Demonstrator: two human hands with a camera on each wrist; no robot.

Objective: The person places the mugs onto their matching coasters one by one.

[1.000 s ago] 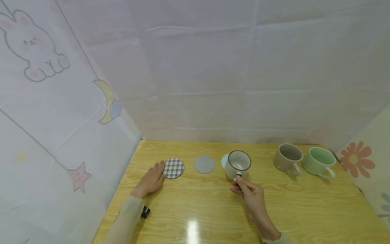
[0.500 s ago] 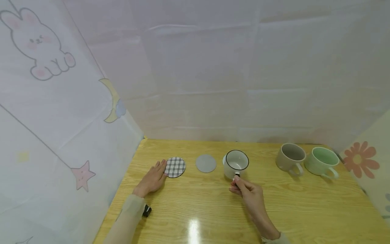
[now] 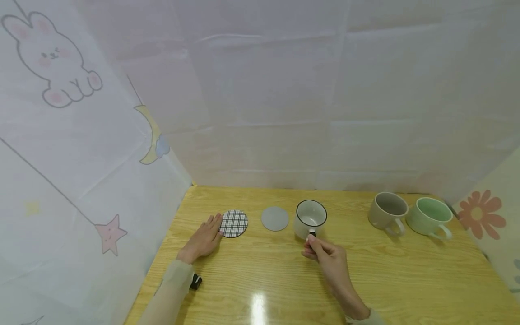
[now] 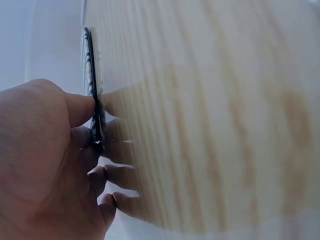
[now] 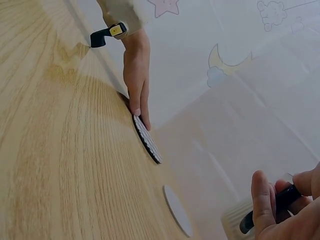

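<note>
My right hand (image 3: 331, 264) pinches the dark handle of a white mug (image 3: 305, 226) with a black rim. The mug stands upright, and in the head view it covers the spot where a pale coaster showed before. In the right wrist view the fingers curl round the black handle (image 5: 285, 199). My left hand (image 3: 203, 239) lies flat with straight fingers, touching the left edge of a black-and-white plaid coaster (image 3: 233, 223). The left wrist view shows that coaster edge-on, with thumb and fingertips at its rim. A plain grey coaster (image 3: 274, 218) lies between the plaid one and the mug.
A taupe mug (image 3: 387, 211) and a light green mug (image 3: 429, 216) stand side by side at the right of the wooden table (image 3: 260, 271), handles toward the front. A pale sheet (image 3: 264, 113) with printed cartoon figures hangs behind and at the sides.
The white mug in my right hand has shifted left, and the pale coaster that peeked out beside it is now hidden. My left hand stays beside the plaid coaster.
</note>
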